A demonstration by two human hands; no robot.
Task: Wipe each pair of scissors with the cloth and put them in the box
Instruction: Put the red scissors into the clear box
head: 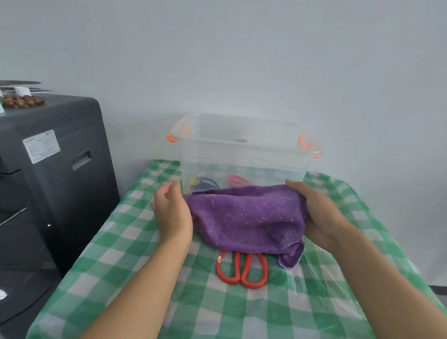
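— Two pairs look done to me: through the clear wall of the box (242, 153) I make out blue handles (205, 183) with a bit of yellow, and pink handles (238, 180) beside them, both lying on the bottom.

— And what's left?

— One pair that I can see, the red scissors (242, 271). They lie flat on the table (323, 305), just in front of the box, handles toward the person, blades hidden under the purple cloth (247, 216). I'd judge that pair is not yet wiped, so the job is well past halfway.

— What are the hands doing?

— Both are on the cloth, spreading it between them above the scissors. The left hand (172, 214) grips its left edge with curled fingers; the right hand (317, 211) holds the right end, thumb on top. Neither touches the scissors.

— And the room?

— Plain pale wall (264, 53) behind, then the table under a green and white checked cover with a shiny plastic film. To the left stands a big dark grey machine (53, 175), maybe a printer, with a white label (41, 146). On top sit some papers, a small pile of brown nuts (23, 100), and a green and white container I can't identify.
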